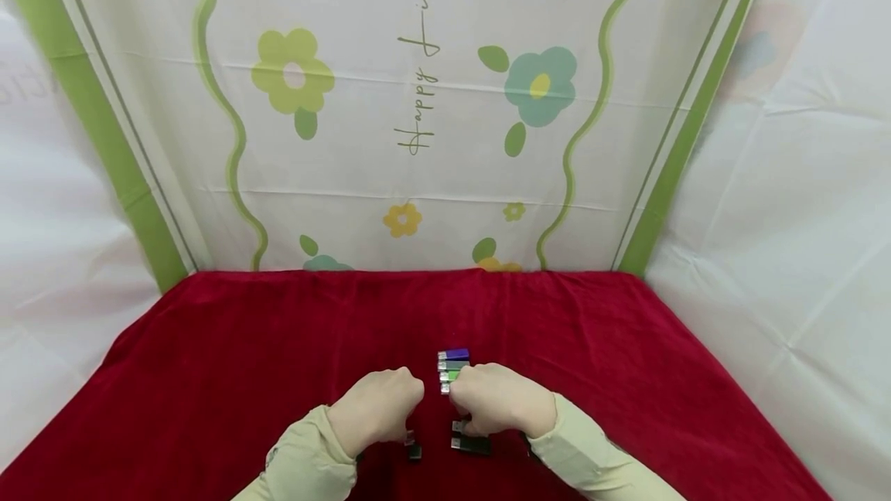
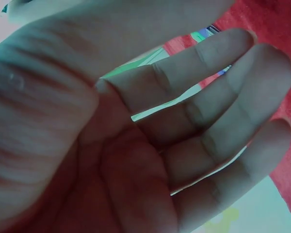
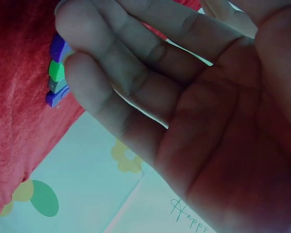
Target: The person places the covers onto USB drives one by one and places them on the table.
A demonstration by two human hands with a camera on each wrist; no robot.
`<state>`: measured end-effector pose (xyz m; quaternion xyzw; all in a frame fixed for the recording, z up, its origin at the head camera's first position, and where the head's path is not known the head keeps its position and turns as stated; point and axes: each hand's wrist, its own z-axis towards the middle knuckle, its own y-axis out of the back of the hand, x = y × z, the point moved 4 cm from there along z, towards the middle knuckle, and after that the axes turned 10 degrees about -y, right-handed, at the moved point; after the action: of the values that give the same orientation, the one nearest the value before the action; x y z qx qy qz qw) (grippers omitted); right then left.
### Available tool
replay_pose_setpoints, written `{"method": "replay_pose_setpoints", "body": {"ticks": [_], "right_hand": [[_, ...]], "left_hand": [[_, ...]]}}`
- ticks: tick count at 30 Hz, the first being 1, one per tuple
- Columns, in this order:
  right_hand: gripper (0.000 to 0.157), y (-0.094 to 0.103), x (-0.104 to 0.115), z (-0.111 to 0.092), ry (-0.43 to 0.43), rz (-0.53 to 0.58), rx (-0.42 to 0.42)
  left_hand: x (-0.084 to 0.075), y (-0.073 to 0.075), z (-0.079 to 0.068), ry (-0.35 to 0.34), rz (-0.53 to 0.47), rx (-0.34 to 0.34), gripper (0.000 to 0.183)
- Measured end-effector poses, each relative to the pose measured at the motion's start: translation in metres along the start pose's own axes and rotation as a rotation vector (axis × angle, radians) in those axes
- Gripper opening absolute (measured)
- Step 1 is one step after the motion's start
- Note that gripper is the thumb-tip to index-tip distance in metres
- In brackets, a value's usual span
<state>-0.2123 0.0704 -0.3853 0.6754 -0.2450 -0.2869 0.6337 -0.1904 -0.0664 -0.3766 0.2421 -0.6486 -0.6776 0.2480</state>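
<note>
Several USB sticks lie in a column on the red cloth, their silver plugs pointing left: a purple one (image 1: 456,354), a grey one (image 1: 457,366) and a green one (image 1: 454,376) among them. My right hand (image 1: 503,399) reaches down in front of them, and its fingertips pinch a black USB stick (image 1: 459,426). Just nearer me lies another black USB stick (image 1: 471,445). To the left, my left hand (image 1: 379,408) bends down with its fingertips at a small silver piece (image 1: 409,436); I cannot tell if it pinches it. A small black piece (image 1: 414,452) lies just below.
The red velvet cloth (image 1: 230,362) covers the table. White curtains with printed flowers and green bands stand behind it (image 1: 445,176) and along both sides. In the right wrist view, coloured USB sticks (image 3: 56,70) show past my fingertips.
</note>
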Motion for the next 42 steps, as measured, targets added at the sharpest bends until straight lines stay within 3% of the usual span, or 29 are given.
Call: {"method": "replay_pose_setpoints", "body": {"ticks": [11, 21, 33, 42], "right_hand": [[0.046, -0.006, -0.003, 0.001, -0.01, -0.125, -0.094], [0.051, -0.005, -0.002, 0.001, -0.007, -0.065, -0.039], [0.042, 0.006, -0.011, -0.001, 0.009, -0.101, -0.135], [0.039, 0.025, -0.015, -0.006, 0.02, 0.027, -0.171]], "left_hand": [[0.003, 0.0, -0.001, 0.021, -0.019, 0.004, 0.027], [0.002, -0.001, -0.004, 0.008, 0.006, -0.027, 0.031], [0.003, -0.003, 0.0, 0.017, 0.007, -0.009, 0.03], [-0.002, 0.001, -0.001, 0.004, 0.037, -0.03, 0.033]]}}
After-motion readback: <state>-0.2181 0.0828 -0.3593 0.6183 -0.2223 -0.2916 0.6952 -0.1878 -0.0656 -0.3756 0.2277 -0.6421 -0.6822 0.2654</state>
